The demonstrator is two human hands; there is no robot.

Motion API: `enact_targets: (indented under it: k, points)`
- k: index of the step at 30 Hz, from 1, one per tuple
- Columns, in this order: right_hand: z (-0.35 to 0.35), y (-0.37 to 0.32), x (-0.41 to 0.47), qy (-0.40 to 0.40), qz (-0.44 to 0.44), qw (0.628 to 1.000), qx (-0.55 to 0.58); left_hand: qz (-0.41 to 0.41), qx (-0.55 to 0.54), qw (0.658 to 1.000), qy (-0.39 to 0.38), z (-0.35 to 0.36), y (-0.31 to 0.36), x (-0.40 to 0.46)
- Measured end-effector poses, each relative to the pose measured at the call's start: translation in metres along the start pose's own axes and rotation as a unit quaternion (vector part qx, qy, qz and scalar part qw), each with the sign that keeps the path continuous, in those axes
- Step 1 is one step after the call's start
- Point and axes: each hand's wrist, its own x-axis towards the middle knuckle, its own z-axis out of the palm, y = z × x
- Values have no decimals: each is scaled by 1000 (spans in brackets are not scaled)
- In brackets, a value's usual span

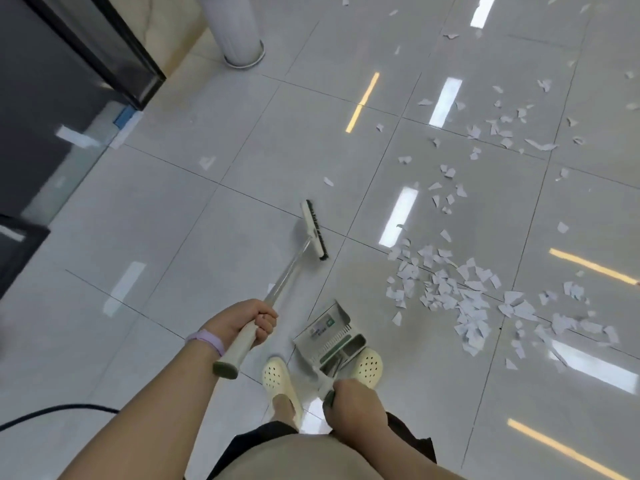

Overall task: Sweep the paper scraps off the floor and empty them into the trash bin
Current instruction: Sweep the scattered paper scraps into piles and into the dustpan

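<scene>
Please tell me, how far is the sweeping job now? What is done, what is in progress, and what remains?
Done: nothing shows as collected; the grey plastic dustpan holds no scraps. In hand: the left hand grips the long-handled broom with dark bristles, the right hand grips the dustpan's handle. Left: the white torn paper scraps lie spread over the glossy tiled floor, right of the broom. No trash bin is in view.

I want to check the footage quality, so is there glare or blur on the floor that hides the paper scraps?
Head view: bright streaks of ceiling-light glare cross the glossy floor, yet the paper scraps stay readable; far scraps look soft; the wide lens bends the tile lines; the broom is fairly sharp.
</scene>
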Motion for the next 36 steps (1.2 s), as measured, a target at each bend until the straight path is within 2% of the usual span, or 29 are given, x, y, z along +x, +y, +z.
enact_targets:
  k: [2, 4, 8, 9, 12, 14, 20, 26, 28, 31, 34, 36]
  points:
    - [-3, -4, 3, 11, 5, 1000, -9, 23, -7, 998, 58, -27, 2, -3]
    - [-4, -4, 2, 25, 25, 999, 1, 40, -18, 995, 90, -49, 3, -9]
    - [2, -5, -8, 30, 49, 998, -23, 56, 35, 984, 165, -82, -2, -16]
    - [3, -6, -9, 33, 56, 998, -27, 55, 15, 982, 179, -88, -6, -15]
    - [6, -9, -12, 43, 81, 995, -40, 32, -59, 980, 187, -107, -10, -4]
    - [8, -9, -18, 39, 103, 993, -41, 17, -18, 983, 180, -118, -14, 7]
    - [17, -17, -47, 69, 190, 978, 39, -12, 82, 996, 40, -92, -31, 18]
    - [53, -51, -55, 180, 261, 934, 165, -9, 118, 992, -45, -63, 1, 15]
    - [55, -60, -52, 199, 273, 922, 192, -23, 88, 991, -94, -68, 25, 14]
    - [44, -65, -51, 234, 287, 899, 235, -62, -15, 979, -194, -84, 55, 15]
    - [31, -64, -54, 281, 295, 873, 269, -65, -19, 959, -277, -100, 67, 14]
    - [29, -67, -54, 302, 290, 863, 282, -46, 15, 957, -285, -108, 67, 5]
